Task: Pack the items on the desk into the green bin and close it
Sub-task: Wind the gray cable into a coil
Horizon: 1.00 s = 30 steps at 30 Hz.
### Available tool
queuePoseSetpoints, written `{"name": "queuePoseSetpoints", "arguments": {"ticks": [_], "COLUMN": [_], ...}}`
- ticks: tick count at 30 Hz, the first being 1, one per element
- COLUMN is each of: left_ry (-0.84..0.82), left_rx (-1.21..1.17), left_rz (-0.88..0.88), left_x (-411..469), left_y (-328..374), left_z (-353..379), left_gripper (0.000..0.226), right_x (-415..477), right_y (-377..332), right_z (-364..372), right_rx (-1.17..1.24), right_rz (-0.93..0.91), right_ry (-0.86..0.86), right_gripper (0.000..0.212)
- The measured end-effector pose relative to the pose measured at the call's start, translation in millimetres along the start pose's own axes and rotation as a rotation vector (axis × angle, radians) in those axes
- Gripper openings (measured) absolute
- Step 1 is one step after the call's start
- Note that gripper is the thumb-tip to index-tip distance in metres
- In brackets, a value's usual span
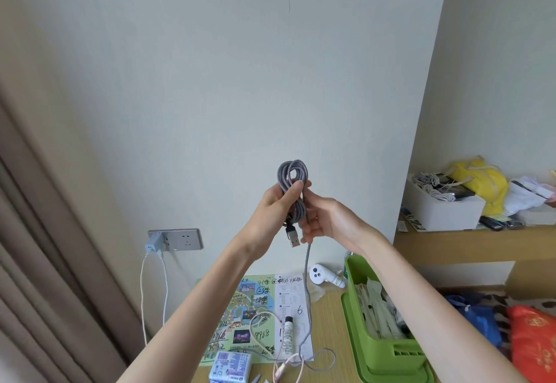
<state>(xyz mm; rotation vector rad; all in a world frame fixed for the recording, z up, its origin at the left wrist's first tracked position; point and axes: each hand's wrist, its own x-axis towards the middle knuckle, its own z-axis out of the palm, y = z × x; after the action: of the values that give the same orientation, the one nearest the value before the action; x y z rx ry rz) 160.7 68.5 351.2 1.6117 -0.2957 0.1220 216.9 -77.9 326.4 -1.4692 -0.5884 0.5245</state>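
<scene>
Both hands were raised in front of the wall, meeting at the middle of the view. The left hand (275, 206) had its fingers curled tight around a coiled grey cable (291, 185), the thumb pressed across the loops, with the plug (293, 237) hanging out below the palm at 6 o'clock. The right hand (326, 217) sat just beside it at 3 o'clock, fingers loosely closed on the free strand of the same cable, which dropped straight down to the desk (328, 322) and ended in a slack loop on the wood. The green bin (382, 349) stood open on the desk at 4 o'clock from the hands, with pale packets inside. On the desk at 6 o'clock lay a map (255, 313), with a small white tube (288, 334) on it, a blue and white pack (230, 366) at its near edge and a thin pink cord (282, 367) close by. A white gadget (326, 276) lay beside the bin's far corner.
</scene>
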Motion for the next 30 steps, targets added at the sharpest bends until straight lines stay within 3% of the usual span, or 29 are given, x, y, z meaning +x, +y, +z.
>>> {"name": "queuePoseSetpoints", "arguments": {"ticks": [3,12,19,23,26,30], "left_ry": [0.076,0.234,0.403,0.451,0.445,0.398], "left_rx": [-0.040,-0.350,-0.282,-0.249,-0.123,-0.062], "left_rz": [-0.028,-0.043,-0.077,-0.119,-0.133,-0.118], "left_x": [2,11,13,14,14,13], "left_y": [-1,2,-7,-16,-23,-29], "left_z": [2,-12,-34,-41,-42,-44], "left_gripper": [0.033,0.021,0.020,0.020,0.025,0.031], "right_x": [2,-2,-6,-9,-10,-11], "right_y": [4,13,10,4,-1,-7], "right_z": [4,-2,-17,-17,-11,-13], "right_rx": [-0.095,-0.147,-0.300,-0.352,-0.435,-0.503], "right_rz": [0.007,0.001,0.015,-0.013,-0.008,-0.033], "right_ry": [-0.013,0.019,0.167,0.109,0.049,0.128], "right_gripper": [0.058,0.030,0.013,0.017,0.018,0.019]}}
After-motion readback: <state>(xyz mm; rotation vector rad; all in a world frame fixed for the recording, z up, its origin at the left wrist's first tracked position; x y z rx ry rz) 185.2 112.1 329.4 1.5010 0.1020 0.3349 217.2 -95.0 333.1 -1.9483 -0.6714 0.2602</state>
